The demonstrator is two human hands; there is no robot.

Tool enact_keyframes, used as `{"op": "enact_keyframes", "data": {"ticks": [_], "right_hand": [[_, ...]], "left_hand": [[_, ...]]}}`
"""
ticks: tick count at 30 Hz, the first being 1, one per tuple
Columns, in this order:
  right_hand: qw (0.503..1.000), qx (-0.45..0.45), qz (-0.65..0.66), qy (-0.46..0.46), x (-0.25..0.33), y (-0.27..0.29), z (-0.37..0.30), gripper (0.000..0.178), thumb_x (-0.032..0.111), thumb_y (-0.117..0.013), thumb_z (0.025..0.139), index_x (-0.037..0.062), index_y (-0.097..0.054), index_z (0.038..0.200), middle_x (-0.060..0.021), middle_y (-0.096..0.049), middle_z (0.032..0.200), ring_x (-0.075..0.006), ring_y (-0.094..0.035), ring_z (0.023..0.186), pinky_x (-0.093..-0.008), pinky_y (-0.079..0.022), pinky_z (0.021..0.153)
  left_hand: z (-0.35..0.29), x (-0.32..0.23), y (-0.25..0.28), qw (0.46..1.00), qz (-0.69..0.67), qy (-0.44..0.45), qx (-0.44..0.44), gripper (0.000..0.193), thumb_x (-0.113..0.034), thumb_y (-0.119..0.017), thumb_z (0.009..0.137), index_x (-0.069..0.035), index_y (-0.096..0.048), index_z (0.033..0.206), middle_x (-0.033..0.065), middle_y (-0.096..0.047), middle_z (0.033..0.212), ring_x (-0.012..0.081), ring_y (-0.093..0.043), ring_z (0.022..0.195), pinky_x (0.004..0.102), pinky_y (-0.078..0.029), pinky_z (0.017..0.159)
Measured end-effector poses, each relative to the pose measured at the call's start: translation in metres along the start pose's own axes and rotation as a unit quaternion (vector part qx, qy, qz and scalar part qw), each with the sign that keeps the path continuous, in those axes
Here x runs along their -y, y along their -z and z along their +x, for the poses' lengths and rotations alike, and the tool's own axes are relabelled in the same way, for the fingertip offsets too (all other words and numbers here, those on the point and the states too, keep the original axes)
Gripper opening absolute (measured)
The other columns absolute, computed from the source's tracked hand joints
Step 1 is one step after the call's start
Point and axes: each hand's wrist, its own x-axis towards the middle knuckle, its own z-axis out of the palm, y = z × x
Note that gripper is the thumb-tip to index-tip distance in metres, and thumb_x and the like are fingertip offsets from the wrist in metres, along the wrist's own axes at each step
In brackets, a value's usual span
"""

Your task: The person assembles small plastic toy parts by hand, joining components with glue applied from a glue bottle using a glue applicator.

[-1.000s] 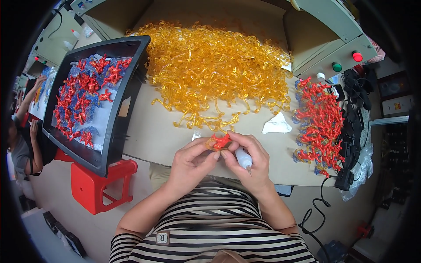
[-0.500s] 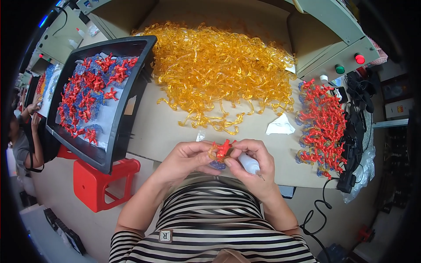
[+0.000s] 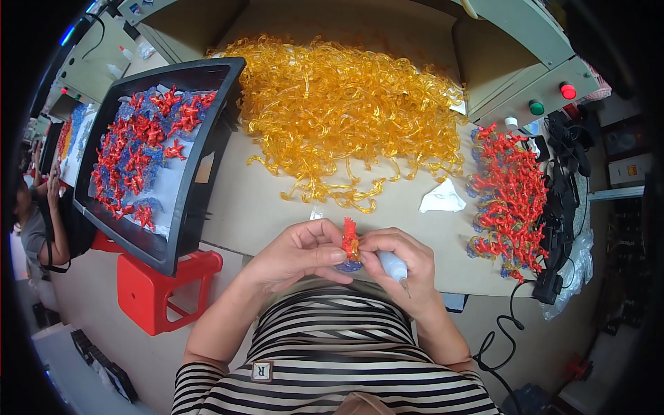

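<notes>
The left hand [image 3: 301, 256] and right hand [image 3: 409, 257] pinch a red figure [image 3: 350, 234], the right also cradling a bottle [image 3: 393, 266]. It looks like fitting; next seems to call for steady fingertips.

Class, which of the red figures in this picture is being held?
The red figure between the left hand and right hand; the nearby others lie grouped, one batch in the black tray, another batch on the table at right.
</notes>
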Motion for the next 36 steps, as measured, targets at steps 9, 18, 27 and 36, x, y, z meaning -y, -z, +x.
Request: {"op": "enact_keyframes", "data": {"ticks": [9, 18, 27, 36], "right_hand": [[0.992, -0.023, -0.104, 0.066, 0.006, -0.001, 0.0, 0.019, -0.006, -0.066, 0.066, 0.0003, -0.06, 0.083, -0.0115, -0.061, 0.081, -0.0221, -0.06, 0.073, -0.028, -0.049, 0.063], [0.999, -0.021, -0.048, 0.01, 0.006, 0.006, -0.007, 0.023, -0.003, -0.067, 0.069, 0.0003, -0.058, 0.09, -0.01, -0.06, 0.081, -0.0187, -0.059, 0.074, -0.0255, -0.048, 0.064], [0.975, -0.031, 0.07, -0.209, 0.009, 0.023, -0.015, 0.035, 0.007, -0.068, 0.074, 0.0007, -0.051, 0.105, -0.0079, -0.061, 0.083, -0.0122, -0.058, 0.077, -0.0252, -0.047, 0.067], [0.973, -0.123, 0.128, -0.145, 0.017, 0.03, -0.021, 0.042, 0.034, -0.066, 0.077, 0.003, -0.046, 0.097, -0.0051, -0.051, 0.081, -0.009, -0.049, 0.067, -0.0198, -0.039, 0.059]], "left_hand": [[0.001, 0.002, -0.002, 0.999, 0.016, -0.027, 0.004, 0.021, -0.003, -0.058, 0.082, -0.003, -0.05, 0.101, 0.0053, -0.058, 0.095, 0.0133, -0.057, 0.092, 0.0303, -0.051, 0.08], [0.002, 0.009, 0.001, 0.991, 0.032, -0.128, -0.016, 0.021, 0.0, -0.058, 0.08, -0.005, -0.049, 0.099, 0.0039, -0.057, 0.096, 0.0097, -0.055, 0.089, 0.0246, -0.044, 0.081], [0.001, 0.015, -0.009, 0.986, -0.064, -0.124, -0.096, 0.032, -0.006, -0.058, 0.08, -0.006, -0.048, 0.11, 0.0059, -0.056, 0.1, 0.0146, -0.055, 0.092, 0.0336, -0.044, 0.082], [0.003, 0.016, -0.013, 0.981, -0.066, -0.126, -0.13, 0.028, -0.006, -0.059, 0.08, -0.008, -0.049, 0.106, 0.0056, -0.057, 0.101, 0.0142, -0.054, 0.092, 0.0327, -0.044, 0.081]]}}
